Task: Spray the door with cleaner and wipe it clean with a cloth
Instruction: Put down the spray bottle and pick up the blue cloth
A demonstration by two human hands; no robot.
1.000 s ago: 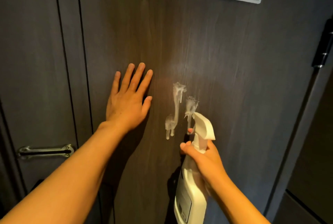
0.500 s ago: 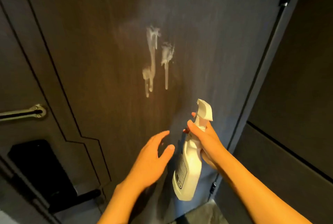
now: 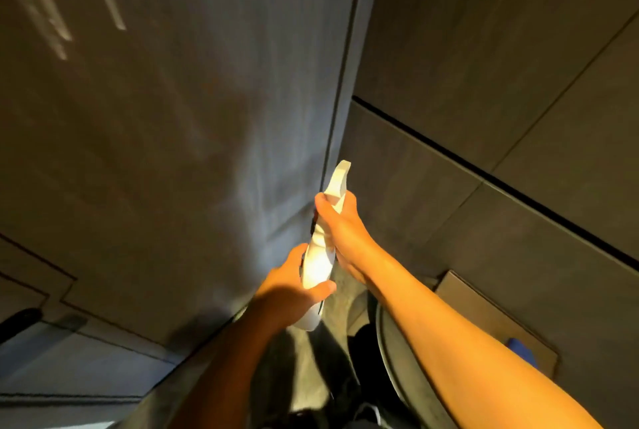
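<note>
The white spray bottle (image 3: 320, 262) is held upright low in front of the dark wood-grain door (image 3: 179, 138). My right hand (image 3: 340, 224) grips its neck just under the trigger head. My left hand (image 3: 290, 294) is wrapped around the bottle's body lower down. White streaks of running cleaner (image 3: 55, 24) show on the door at the top left, blurred. No cloth is in view.
The door's right edge and frame (image 3: 345, 83) run down the middle. Dark wall panels (image 3: 501, 117) fill the right side. Near the floor at lower right stand a cardboard box (image 3: 491, 318) with something blue (image 3: 522, 351) and a round dark rim (image 3: 390, 359).
My view has tipped down and right, so the foam streaks slid to the top left. My left hand left the door and closed on the bottle's body; the bottle has come lower.
</note>
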